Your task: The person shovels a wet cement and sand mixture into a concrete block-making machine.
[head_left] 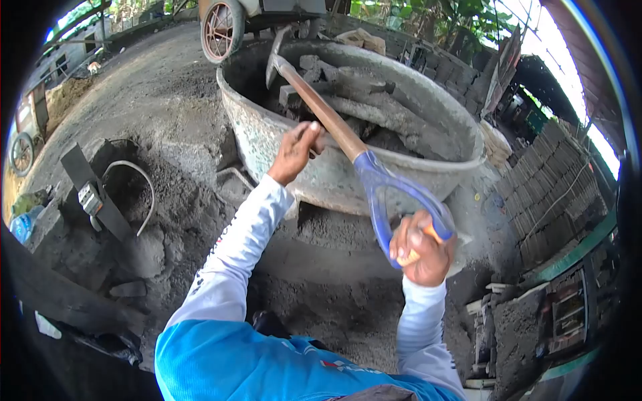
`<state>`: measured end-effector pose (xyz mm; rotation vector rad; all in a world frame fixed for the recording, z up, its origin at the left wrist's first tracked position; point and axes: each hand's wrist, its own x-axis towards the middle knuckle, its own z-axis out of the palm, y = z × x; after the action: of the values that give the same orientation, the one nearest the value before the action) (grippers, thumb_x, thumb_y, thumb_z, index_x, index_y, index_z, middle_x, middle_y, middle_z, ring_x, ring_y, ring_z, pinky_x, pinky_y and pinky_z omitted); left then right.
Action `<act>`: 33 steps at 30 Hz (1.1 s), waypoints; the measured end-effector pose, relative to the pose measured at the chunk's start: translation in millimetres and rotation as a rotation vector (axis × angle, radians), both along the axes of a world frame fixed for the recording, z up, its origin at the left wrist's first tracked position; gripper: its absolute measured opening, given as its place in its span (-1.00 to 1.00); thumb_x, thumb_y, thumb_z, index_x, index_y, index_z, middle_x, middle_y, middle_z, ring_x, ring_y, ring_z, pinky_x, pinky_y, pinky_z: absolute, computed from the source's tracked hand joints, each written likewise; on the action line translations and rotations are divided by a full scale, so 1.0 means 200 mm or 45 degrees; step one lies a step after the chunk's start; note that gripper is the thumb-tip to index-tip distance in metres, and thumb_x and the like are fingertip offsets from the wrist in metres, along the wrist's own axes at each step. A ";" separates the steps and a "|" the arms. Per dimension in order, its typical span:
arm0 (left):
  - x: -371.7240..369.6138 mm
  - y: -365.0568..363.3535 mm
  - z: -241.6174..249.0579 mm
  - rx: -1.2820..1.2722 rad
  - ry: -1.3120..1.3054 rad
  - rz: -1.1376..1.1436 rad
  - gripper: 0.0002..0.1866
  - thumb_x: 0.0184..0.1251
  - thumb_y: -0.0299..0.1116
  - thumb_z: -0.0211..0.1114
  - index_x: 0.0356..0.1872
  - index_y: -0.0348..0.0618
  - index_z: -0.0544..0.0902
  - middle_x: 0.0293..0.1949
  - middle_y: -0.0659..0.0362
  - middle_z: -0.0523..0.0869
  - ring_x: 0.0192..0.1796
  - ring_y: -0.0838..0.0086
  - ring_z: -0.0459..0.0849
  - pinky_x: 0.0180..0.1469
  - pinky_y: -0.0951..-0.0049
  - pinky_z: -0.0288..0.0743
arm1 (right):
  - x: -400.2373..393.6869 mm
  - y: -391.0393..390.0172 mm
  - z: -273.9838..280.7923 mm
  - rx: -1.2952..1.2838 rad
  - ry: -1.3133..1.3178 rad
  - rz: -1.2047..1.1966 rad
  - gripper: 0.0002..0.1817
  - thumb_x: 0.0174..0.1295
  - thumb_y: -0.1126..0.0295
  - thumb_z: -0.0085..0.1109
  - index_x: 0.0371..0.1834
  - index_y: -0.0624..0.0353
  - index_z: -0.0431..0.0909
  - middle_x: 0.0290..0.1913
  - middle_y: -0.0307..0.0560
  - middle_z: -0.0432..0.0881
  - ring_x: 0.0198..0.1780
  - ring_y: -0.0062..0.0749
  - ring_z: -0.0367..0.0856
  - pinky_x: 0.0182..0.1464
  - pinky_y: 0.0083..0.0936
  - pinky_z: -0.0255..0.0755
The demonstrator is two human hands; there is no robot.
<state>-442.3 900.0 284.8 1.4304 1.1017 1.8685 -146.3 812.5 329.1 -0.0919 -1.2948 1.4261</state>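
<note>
My right hand is wrapped round the orange crossbar of a shovel's blue D-shaped handle. The shovel slants away from me to the upper left, its wooden shaft passing over the rim of a large round metal tub. Its grey blade is seen nearly edge-on at the tub's far left side. My left hand hovers close beside the shaft, fingers loosely curled and nothing visible in them; the fingertips are partly blurred. Dark grey mix and lumpy, caked bars or blades lie inside the tub.
Behind the tub stands a wheeled cart. Stacked grey tiles or blocks rise at the right, above a muddy frame. On the left, a switch box is fixed to an upright plank near a curved hose.
</note>
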 end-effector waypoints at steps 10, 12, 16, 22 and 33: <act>-0.91 0.50 0.00 0.519 0.858 1.062 -0.84 0.12 -0.33 0.36 -0.53 -0.15 0.59 -0.50 0.15 0.58 -0.35 0.20 0.53 -0.28 0.20 0.30 | -1.04 0.89 0.58 -0.024 -0.286 0.061 -0.84 0.12 0.41 0.24 -0.47 0.20 0.45 -0.66 -0.16 0.42 -0.66 -0.46 0.44 -0.58 -0.46 0.39; -0.99 0.59 0.01 0.509 0.825 0.962 -0.84 0.10 -0.33 0.37 -0.51 -0.16 0.61 -0.47 0.13 0.62 -0.33 0.19 0.56 -0.26 0.19 0.34 | -1.26 1.11 0.72 -0.141 -0.126 0.242 -0.84 0.18 0.36 0.25 -0.38 0.13 0.46 -0.61 -0.24 0.42 -0.55 -0.50 0.48 -0.52 -0.46 0.41; -1.03 0.62 0.02 0.463 0.698 0.862 -0.88 0.05 -0.36 0.36 -0.50 -0.17 0.64 -0.47 0.09 0.66 -0.37 0.17 0.60 -0.29 0.20 0.39 | -1.78 1.38 0.99 -0.093 -0.110 0.345 -0.84 0.22 0.45 0.24 -0.34 0.09 0.40 -0.55 -0.26 0.42 -0.53 -0.53 0.46 -0.52 -0.46 0.45; -1.06 0.65 0.06 0.248 0.716 0.754 -0.96 -0.01 -0.44 0.31 -0.51 -0.16 0.63 -0.54 0.16 0.64 -0.45 0.25 0.59 -0.28 0.29 0.38 | -2.84 2.52 0.67 -0.129 -0.247 -0.193 -0.79 0.09 0.36 0.31 -0.55 0.13 0.45 -0.63 -0.16 0.48 -0.69 -0.37 0.47 -0.59 -0.40 0.42; -1.07 0.64 0.06 0.094 0.836 0.650 -0.91 0.03 -0.41 0.28 -0.47 -0.19 0.64 -0.52 -0.05 0.68 -0.44 0.05 0.68 -0.34 0.13 0.52 | -2.72 2.71 0.11 -0.762 -0.215 -0.508 -0.65 0.14 0.49 0.16 0.01 0.36 0.45 -0.24 0.00 0.60 -0.35 -0.28 0.65 -0.38 -0.31 0.53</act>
<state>-657.3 1028.3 297.4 2.0280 1.8680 1.8013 -690.1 1354.6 350.1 -0.8392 -0.8743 1.4260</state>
